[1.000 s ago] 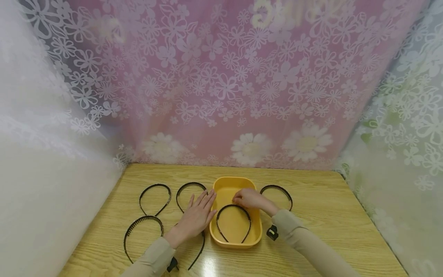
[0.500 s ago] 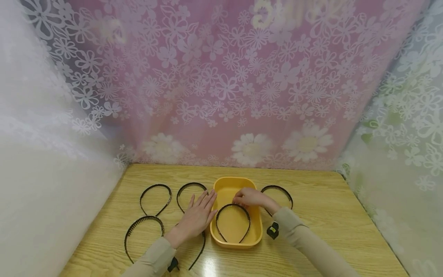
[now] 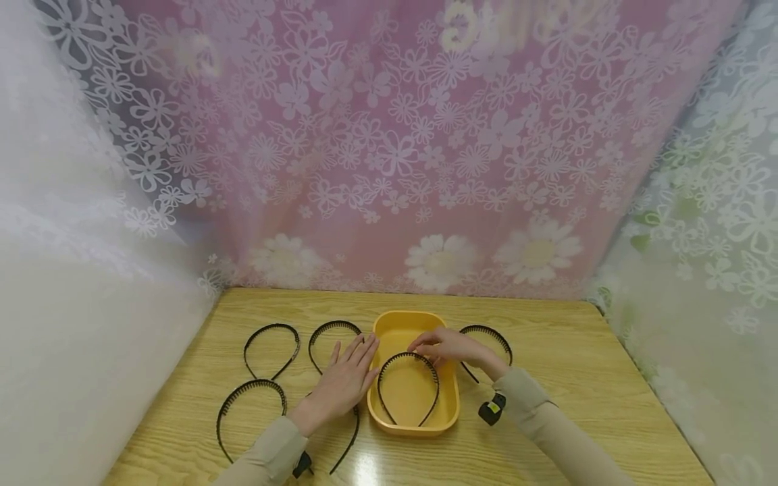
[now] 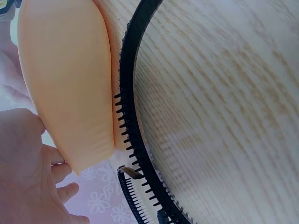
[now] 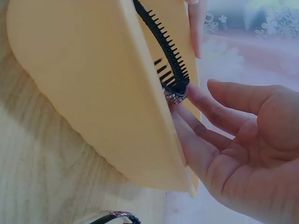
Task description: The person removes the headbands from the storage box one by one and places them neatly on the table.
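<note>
A black toothed headband (image 3: 408, 354) lies inside the yellow plastic tray (image 3: 413, 430). My right hand (image 3: 452, 345) reaches over the tray's right rim. In the right wrist view its fingertips touch the glittery top of the headband (image 5: 170, 49), while the thumb stands apart from it. My left hand (image 3: 340, 388) rests with straight, spread fingers against the tray's left rim. The left wrist view shows those fingers at the tray's edge and another headband (image 4: 133, 116) on the table beside the tray.
More black headbands lie on the wooden table (image 3: 565, 378): one to the tray's right (image 3: 486, 329), several to its left, including a headband (image 3: 252, 382) at the front left. A floral curtain (image 3: 389, 223) hangs behind; pale sheets flank both sides.
The headband in the tray has shifted slightly toward the back. My right hand has moved a little right, and its fingers have loosened from the headband. My left hand stays put.
</note>
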The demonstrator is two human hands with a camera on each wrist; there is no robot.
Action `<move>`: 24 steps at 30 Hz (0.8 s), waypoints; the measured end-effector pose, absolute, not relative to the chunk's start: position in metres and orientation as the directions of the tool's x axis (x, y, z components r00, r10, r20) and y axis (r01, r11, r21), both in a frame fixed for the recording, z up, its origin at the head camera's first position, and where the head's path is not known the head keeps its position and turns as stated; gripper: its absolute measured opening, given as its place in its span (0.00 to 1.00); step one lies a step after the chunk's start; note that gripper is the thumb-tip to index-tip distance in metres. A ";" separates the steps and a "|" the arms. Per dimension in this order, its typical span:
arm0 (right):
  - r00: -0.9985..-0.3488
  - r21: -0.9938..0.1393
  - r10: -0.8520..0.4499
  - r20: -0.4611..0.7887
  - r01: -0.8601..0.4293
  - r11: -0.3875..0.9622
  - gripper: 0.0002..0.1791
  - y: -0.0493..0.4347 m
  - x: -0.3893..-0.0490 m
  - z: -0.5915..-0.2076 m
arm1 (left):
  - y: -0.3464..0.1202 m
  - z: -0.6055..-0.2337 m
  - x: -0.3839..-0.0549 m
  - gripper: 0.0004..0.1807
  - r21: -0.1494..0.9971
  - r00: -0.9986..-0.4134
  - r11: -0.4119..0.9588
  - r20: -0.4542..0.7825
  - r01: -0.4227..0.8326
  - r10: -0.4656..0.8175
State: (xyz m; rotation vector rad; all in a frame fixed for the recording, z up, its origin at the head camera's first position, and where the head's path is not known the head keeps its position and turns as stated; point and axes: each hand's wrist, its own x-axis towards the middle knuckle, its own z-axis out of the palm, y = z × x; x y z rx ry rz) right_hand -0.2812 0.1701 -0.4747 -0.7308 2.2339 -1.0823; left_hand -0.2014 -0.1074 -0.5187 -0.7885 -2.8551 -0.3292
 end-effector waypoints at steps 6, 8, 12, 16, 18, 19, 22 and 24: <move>-0.679 -0.890 -0.692 -0.245 -0.126 0.439 0.20 0.178 -0.275 -0.476 | -0.108 -0.522 -0.202 0.32 0.181 -0.841 0.828 0.226 0.531 0.491; -0.684 -0.904 -0.687 -0.248 -0.093 0.418 0.21 0.180 -0.274 -0.476 | -0.108 -0.522 -0.202 0.32 0.184 -0.837 0.823 0.236 0.538 0.494; -0.696 -0.918 -0.673 -0.251 -0.049 0.394 0.21 0.181 -0.271 -0.477 | -0.109 -0.520 -0.201 0.31 0.184 -0.833 0.820 0.244 0.542 0.496; -0.703 -0.925 -0.671 -0.235 -0.049 0.376 0.20 0.182 -0.270 -0.479 | -0.109 -0.519 -0.201 0.32 0.180 -0.843 0.829 0.219 0.529 0.491; -0.705 -0.925 -0.671 -0.230 -0.056 0.376 0.20 0.182 -0.269 -0.479 | -0.109 -0.518 -0.201 0.32 0.174 -0.848 0.834 0.204 0.523 0.489; -0.707 -0.924 -0.670 -0.226 -0.063 0.378 0.20 0.182 -0.270 -0.480 | -0.109 -0.518 -0.201 0.32 0.172 -0.849 0.835 0.201 0.522 0.489; -0.717 -0.921 -0.666 -0.208 -0.085 0.379 0.20 0.181 -0.270 -0.477 | -0.108 -0.518 -0.201 0.32 0.172 -0.847 0.834 0.203 0.524 0.491; -0.724 -0.918 -0.663 -0.192 -0.106 0.381 0.20 0.181 -0.270 -0.474 | -0.108 -0.518 -0.201 0.32 0.177 -0.846 0.832 0.206 0.527 0.492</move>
